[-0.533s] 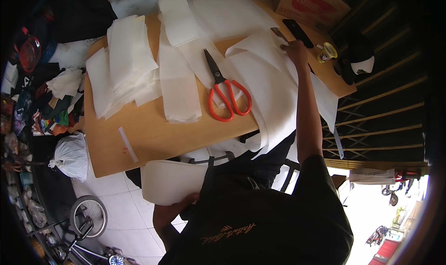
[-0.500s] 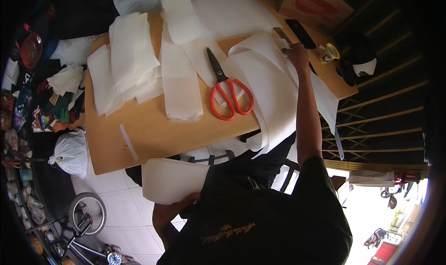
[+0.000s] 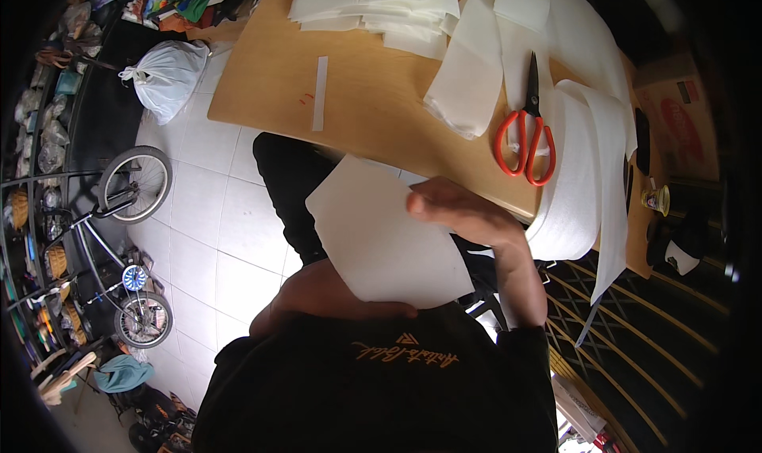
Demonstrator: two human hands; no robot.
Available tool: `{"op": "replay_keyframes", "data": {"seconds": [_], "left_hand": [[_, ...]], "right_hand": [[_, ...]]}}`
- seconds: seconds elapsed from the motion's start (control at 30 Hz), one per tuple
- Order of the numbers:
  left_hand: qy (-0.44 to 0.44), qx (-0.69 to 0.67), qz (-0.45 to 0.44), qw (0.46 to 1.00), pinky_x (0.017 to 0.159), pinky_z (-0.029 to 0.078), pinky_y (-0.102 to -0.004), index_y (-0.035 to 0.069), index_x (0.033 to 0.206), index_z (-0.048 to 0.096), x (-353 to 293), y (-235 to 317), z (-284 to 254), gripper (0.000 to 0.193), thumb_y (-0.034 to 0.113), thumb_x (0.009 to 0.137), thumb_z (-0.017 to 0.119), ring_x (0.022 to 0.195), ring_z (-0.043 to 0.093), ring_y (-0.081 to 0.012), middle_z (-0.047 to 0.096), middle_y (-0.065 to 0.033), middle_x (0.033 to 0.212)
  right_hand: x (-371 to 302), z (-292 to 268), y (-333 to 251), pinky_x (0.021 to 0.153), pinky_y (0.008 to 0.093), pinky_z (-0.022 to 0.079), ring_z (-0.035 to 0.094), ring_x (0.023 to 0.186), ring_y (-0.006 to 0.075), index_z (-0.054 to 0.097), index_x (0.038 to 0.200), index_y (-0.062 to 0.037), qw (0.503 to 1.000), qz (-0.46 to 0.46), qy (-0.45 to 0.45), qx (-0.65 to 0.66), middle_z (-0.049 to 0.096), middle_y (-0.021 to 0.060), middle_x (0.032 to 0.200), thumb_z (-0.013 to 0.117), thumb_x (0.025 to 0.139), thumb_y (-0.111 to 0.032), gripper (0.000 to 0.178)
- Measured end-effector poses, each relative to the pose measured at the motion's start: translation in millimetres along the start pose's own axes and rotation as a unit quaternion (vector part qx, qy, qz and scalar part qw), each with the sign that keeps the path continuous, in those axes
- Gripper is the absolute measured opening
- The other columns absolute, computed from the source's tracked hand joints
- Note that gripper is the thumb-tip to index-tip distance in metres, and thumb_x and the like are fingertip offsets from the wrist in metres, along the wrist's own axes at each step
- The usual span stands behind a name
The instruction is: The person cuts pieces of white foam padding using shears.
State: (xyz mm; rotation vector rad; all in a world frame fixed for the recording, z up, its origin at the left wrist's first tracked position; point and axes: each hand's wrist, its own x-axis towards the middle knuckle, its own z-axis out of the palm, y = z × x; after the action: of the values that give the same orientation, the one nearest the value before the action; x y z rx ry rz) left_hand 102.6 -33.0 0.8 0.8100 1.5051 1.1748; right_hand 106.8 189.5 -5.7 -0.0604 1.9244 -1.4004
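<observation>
A stiff white cut sheet [image 3: 381, 231] with angled edges is held in front of my body, tilted above my lap. My left hand [image 3: 361, 304] grips its lower edge, the fingers mostly hidden beneath. At the upper right edge, my right hand [image 3: 464, 213] has its thumb on the sheet and the other fingers partly out of sight. Large scissors [image 3: 527, 132] with orange-red handles lie on the table beyond, blades pointing away. A wide white sheet [image 3: 570, 191] hangs over the table's front edge at the right.
The wooden table [image 3: 262, 80] holds stacked white pieces [image 3: 381, 5], a longer white strip [image 3: 474, 64] and a narrow strip [image 3: 320, 94]. A yellow cup [image 3: 656, 199] and a cardboard box [image 3: 679, 112] stand at right. A white bag [image 3: 168, 80] and bicycle [image 3: 103, 247] are left.
My right hand has left the far right of the table and come back to the white sheet in my left hand. That sheet is now raised in front of me. The view has turned leftward.
</observation>
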Motion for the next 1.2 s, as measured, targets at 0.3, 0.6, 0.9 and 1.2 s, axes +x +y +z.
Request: {"op": "replay_keyframes", "data": {"seconds": [0.3,0.6,0.9,1.2], "left_hand": [[-0.024,-0.027,-0.016,0.999,0.095,0.044,-0.0353,0.003,0.122,0.054,-13.7,-36.1,-8.3,0.050,0.025,0.081,0.073,0.114,0.054,-0.0250,0.058,-0.0134,0.119],[0.485,-0.196,0.156,0.838,0.090,0.046,-0.0309,-0.002,0.124,0.049,7.7,-12.9,-81.8,0.043,0.016,0.089,0.065,0.103,0.057,-0.0162,0.061,-0.0107,0.111],[0.512,0.055,0.207,0.832,0.077,0.049,-0.0283,-0.003,0.111,0.057,91.3,18.7,-275.3,0.030,0.015,0.088,0.064,0.085,0.062,-0.0143,0.066,-0.0093,0.097],[0.483,0.323,0.116,0.806,0.078,0.049,-0.0375,-0.007,0.110,0.055,198.9,-14.9,-385.0,0.036,0.017,0.086,0.063,0.089,0.065,-0.0349,0.066,-0.0236,0.101]], "right_hand": [[61.8,-2.2,-80.6,0.083,0.0268,0.049,0.061,0.092,0.0107,0.057,0.118,0.0021,0.932,-0.269,0.096,0.223,0.066,0.0072,0.101,0.070,0.085,-0.011,0.037],[122.1,-8.5,-88.2,0.083,0.0309,0.048,0.058,0.099,0.0159,0.048,0.124,0.0029,0.902,-0.292,0.262,0.181,0.062,0.0132,0.107,0.062,0.092,-0.019,0.040],[84.9,-14.1,-30.9,0.076,0.0307,0.044,0.055,0.090,0.0162,0.054,0.112,-0.0043,0.796,-0.288,0.530,0.048,0.058,0.0051,0.101,0.064,0.086,-0.009,0.027],[-2.7,-8.2,24.2,0.062,0.0284,0.040,0.051,0.073,0.0155,0.061,0.096,-0.0024,0.750,-0.139,0.647,-0.027,0.059,0.0070,0.092,0.066,0.081,0.000,0.016]]}}
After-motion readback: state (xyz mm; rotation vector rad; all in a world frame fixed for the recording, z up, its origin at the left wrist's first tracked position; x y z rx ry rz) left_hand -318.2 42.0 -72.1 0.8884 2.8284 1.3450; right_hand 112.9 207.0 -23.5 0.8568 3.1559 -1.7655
